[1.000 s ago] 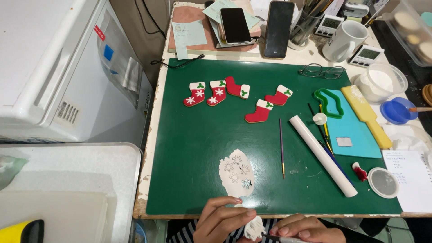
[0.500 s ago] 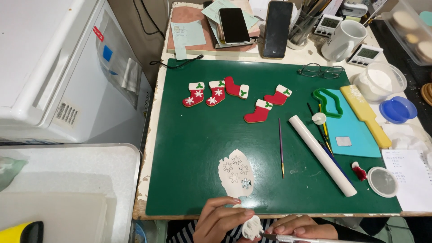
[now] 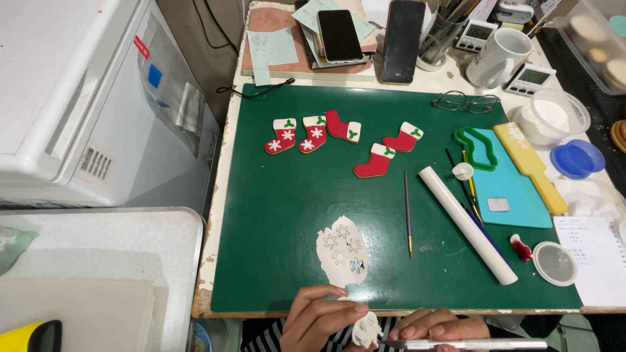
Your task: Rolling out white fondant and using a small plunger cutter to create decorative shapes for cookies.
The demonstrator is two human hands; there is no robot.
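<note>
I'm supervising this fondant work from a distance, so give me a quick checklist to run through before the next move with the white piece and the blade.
1. White cut-out piece pinched in left hand: ok, fingers grip it at the mat's near edge.
2. Slim metal craft knife in right hand: ok, lying level; blade tip position cannot tell.
3. Rolled white sheet with snowflake cut-outs lies flat on green mat: ok.
4. Five finished red stockings apart from the hands: ok, at the mat's far side.
5. White rolling pin and thin brush away from the hands: ok.
</note>
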